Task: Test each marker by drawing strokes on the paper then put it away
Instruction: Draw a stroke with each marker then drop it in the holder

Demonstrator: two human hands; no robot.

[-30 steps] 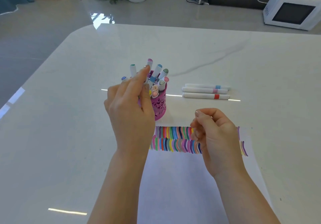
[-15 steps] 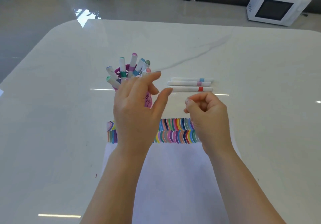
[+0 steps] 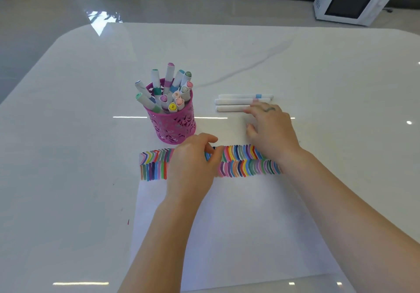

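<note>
White marker (image 3: pixel 231 108) beneath outstretched right fingers (image 3: pixel 258 108)

worktop (image 3: pixel 318 77): glossy, marble-like, I see glare streaks
paper (image 3: pixel 238 229): matt, smooth
cup (image 3: pixel 173 124): pierced pink wall
markers (image 3: pixel 169 75): smooth plastic

The round pink plastic pen cup (image 3: pixel 175 125) has a lacy hole pattern. Right of the cup, long white markers (image 3: pixel 235 101) wear blue and pink bands. In front of it, the white paper sheet (image 3: pixel 238 229) shows rows of many-coloured stripes (image 3: pixel 242 163)
</note>
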